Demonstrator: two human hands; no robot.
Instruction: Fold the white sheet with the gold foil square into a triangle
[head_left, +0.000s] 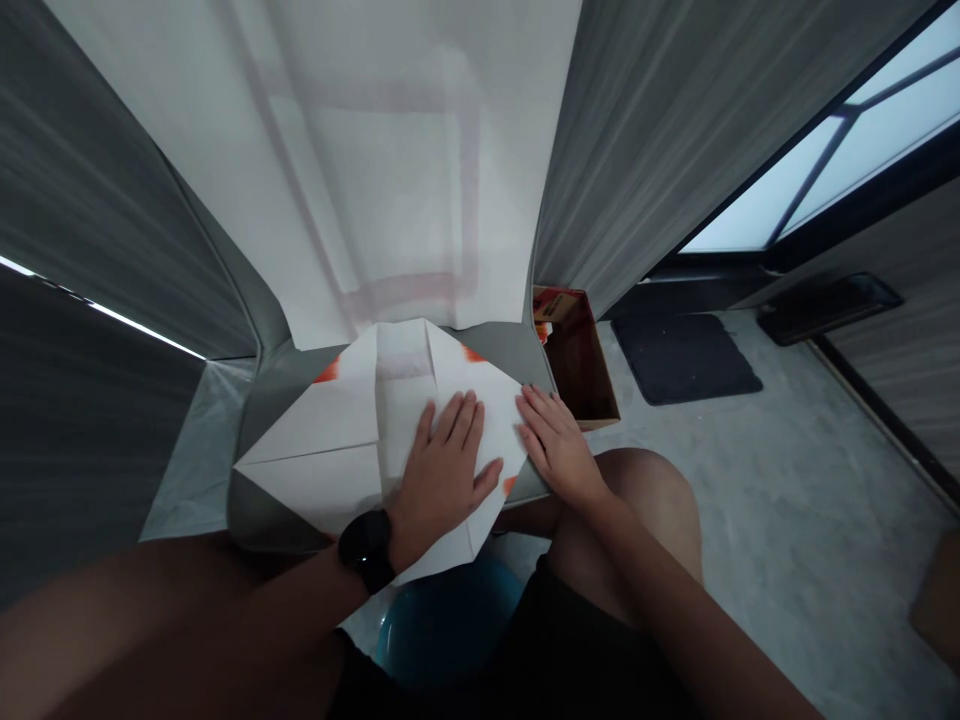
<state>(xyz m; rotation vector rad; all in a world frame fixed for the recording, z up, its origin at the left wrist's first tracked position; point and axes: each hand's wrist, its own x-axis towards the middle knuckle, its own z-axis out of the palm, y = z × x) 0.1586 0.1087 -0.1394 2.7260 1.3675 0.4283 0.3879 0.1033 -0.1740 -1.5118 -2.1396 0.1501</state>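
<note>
A folded white paper (315,450) with orange patches near some edges lies across a grey seat (262,510). Its left end is folded to a point, and a flap stands along its middle. My left hand (446,470), with a black watch at the wrist, rests flat on the paper right of the centre, fingers extended and slightly apart. On the paper's right edge lies my right hand (555,440), its fingers stretched out and pressing flat. Neither hand is wrapped round anything.
A large white sheet (397,180) with faint pink bands hangs over the backrest. An open cardboard box (581,360) stands right of the seat. Beyond it are a dark mat (686,358) and a black tray-like object (829,308). A teal stool (450,620) is below.
</note>
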